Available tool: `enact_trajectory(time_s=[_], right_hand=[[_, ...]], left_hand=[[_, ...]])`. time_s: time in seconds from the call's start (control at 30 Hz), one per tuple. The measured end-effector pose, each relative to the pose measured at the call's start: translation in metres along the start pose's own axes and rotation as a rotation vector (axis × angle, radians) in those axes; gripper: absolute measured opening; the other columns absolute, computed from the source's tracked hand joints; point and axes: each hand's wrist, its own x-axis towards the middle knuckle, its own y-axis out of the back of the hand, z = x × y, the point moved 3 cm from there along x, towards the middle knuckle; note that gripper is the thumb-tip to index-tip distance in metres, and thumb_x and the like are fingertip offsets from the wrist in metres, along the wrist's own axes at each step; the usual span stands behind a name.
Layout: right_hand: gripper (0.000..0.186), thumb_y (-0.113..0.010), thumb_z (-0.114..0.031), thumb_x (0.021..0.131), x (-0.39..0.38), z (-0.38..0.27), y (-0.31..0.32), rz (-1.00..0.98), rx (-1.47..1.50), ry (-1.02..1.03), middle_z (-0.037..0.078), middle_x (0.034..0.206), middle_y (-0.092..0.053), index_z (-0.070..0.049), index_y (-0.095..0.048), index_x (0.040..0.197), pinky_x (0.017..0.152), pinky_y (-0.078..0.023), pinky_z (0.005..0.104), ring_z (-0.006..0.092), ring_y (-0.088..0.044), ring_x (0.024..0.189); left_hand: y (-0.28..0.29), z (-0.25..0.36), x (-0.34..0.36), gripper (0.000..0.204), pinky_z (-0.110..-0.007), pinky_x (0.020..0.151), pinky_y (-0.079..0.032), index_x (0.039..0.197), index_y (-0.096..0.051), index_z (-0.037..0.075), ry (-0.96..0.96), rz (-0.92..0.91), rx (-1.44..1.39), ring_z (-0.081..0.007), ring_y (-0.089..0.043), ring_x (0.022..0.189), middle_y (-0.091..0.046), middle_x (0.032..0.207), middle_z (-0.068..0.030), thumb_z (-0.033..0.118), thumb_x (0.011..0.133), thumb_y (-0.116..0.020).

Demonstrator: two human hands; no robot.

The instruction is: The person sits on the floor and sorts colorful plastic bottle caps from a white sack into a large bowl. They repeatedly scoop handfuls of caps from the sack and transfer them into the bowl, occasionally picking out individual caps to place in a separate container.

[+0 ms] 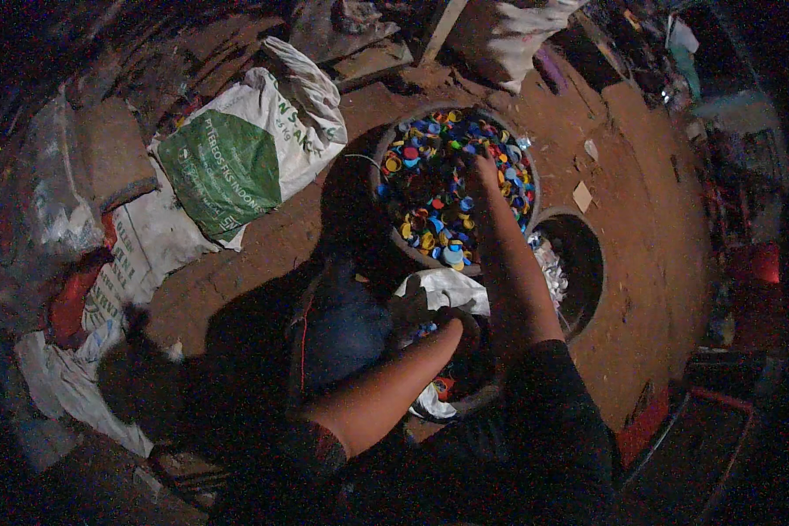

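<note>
Loads of caps; our right hand looks mid-rummage, next probably needs a pinch. Can't tell its grip; left hand's hidden.

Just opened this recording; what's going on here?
A person's right hand is down at the mixed coloured caps filling a wide round tub. The left forearm reaches over a smaller container nearer the body, with white sacking at it; the left hand is lost in shadow. To the right, a round vessel holds pale, shiny pieces.
</note>
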Motion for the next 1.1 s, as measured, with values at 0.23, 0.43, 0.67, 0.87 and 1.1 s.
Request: enact_trajectory(time_s=[0.23, 0.43, 0.67, 0.87, 1.1], right_hand=[[0.038, -0.055, -0.008, 0.087, -0.104, -0.003, 0.036, 0.026, -0.191, -0.061, 0.012, 0.112, -0.059, -0.001, -0.048, 0.124, 0.079, -0.052, 0.0347, 0.0222, -0.062, 0.092], [0.036, -0.051, -0.005, 0.089, -0.364, -0.062, 0.052, 0.162, 0.051, -0.363, 0.013, 0.117, -0.057, 0.002, -0.049, 0.125, 0.093, -0.046, 0.0327, 0.0223, -0.055, 0.111], [0.027, -0.055, -0.011, 0.085, -0.418, 0.094, 0.144, 0.22, -0.31, -0.37, 0.011, 0.096, -0.065, -0.001, -0.062, 0.108, 0.073, -0.049, 0.033, 0.0201, -0.061, 0.087], [0.036, -0.052, -0.017, 0.084, -0.443, 0.205, 0.198, 0.293, -0.104, -0.391, 0.017, 0.107, -0.063, -0.004, -0.058, 0.117, 0.082, -0.048, 0.0389, 0.0272, -0.06, 0.096], [0.055, -0.047, -0.015, 0.085, -0.452, 0.131, 0.115, 0.239, -0.108, -0.442, 0.012, 0.1, -0.06, -0.005, -0.032, 0.137, 0.069, -0.051, 0.0363, 0.0248, -0.06, 0.082]], left_hand=[[0.002, -0.003, 0.004, 0.035, -0.044, 0.087, -0.048, 0.102, -0.071, 0.014, -0.004, -0.005, 0.008, -0.0252, -0.063, 0.101, -0.067, 0.109, -0.0074, 0.032, 0.073, -0.066], [0.002, -0.005, 0.005, 0.033, -0.042, 0.081, -0.051, 0.098, -0.072, 0.012, 0.074, 0.056, -0.079, -0.0256, -0.066, 0.093, -0.069, 0.106, -0.0062, 0.029, 0.07, -0.068], [-0.031, -0.05, 0.015, 0.034, -0.043, 0.081, -0.052, 0.095, -0.07, 0.003, 0.132, -0.047, -0.095, -0.0316, -0.067, 0.089, -0.068, 0.101, -0.0162, 0.03, 0.077, -0.058], [-0.079, -0.058, 0.057, 0.038, -0.043, 0.084, -0.051, 0.107, -0.06, 0.002, 0.115, -0.259, -0.171, -0.0336, -0.064, 0.093, -0.06, 0.11, -0.0204, 0.028, 0.08, -0.056], [-0.142, -0.067, 0.081, 0.047, -0.042, 0.086, -0.05, 0.123, -0.046, 0.001, 0.228, -0.103, -0.302, -0.0367, -0.061, 0.098, -0.05, 0.122, -0.0255, 0.026, 0.083, -0.054]])
